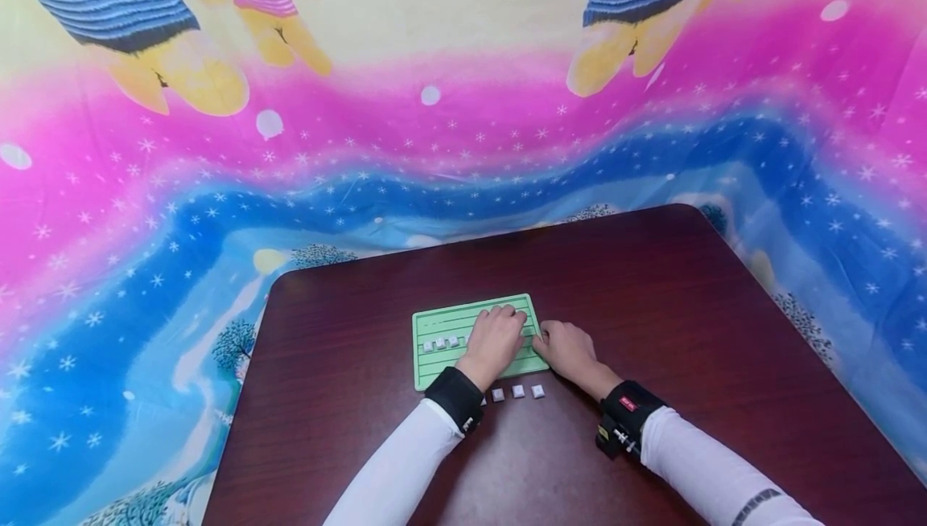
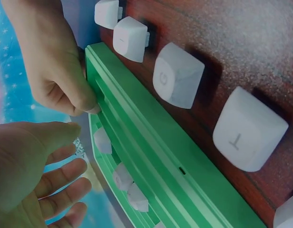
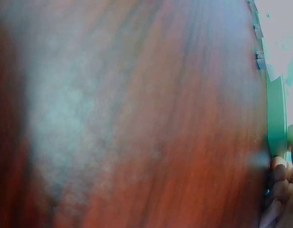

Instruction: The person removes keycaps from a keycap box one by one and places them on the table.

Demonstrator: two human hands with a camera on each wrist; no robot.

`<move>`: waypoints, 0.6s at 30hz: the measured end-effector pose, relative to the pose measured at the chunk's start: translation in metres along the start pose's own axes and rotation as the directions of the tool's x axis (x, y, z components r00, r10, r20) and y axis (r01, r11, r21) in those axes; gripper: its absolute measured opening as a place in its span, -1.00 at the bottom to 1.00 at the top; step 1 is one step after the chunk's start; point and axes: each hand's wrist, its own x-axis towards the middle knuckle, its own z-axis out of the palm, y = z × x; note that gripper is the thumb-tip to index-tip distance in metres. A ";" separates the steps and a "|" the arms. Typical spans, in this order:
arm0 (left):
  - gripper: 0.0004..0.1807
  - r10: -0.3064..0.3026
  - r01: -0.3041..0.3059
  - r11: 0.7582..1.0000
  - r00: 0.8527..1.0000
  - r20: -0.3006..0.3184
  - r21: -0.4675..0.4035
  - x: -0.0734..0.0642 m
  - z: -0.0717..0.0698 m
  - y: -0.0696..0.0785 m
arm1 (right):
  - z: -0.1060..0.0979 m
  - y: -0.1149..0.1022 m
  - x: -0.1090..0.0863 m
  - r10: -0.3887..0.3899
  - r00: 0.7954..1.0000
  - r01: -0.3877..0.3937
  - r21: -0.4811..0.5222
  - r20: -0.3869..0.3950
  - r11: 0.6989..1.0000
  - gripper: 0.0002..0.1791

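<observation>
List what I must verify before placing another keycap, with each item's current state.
1. Tray steadied: ok; right grip holds the right edge of the green slotted tray.
2. Left grip free: ok; no keycap shows in it.
3. Table keycaps at hand: ok; lined up in front of the tray.
4. Every keycap off the table: not ok; several lie there.
5. Tray keycaps fully seated: cannot tell.

Table (image 1: 695, 301) passable at right, keycaps (image 1: 517, 391) before green tray (image 1: 438, 363), gap under hands (image 1: 496, 341) (image 1: 569, 347) unclear
</observation>
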 end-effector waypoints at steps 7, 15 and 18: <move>-0.74 0.010 -0.010 0.999 1.000 0.013 0.034 0.001 0.003 0.001 | 0.002 0.001 0.000 -0.004 1.000 0.004 -0.007 -0.008 1.000 -0.58; -0.67 -0.016 0.015 1.000 0.998 0.063 0.021 0.003 0.006 0.003 | 0.001 0.001 0.001 0.005 1.000 -0.005 -0.013 -0.011 1.000 -0.58; -0.72 -0.003 0.002 1.000 0.998 0.062 0.026 0.004 0.009 0.005 | 0.000 0.000 0.001 0.007 1.000 -0.007 -0.012 -0.007 1.000 -0.59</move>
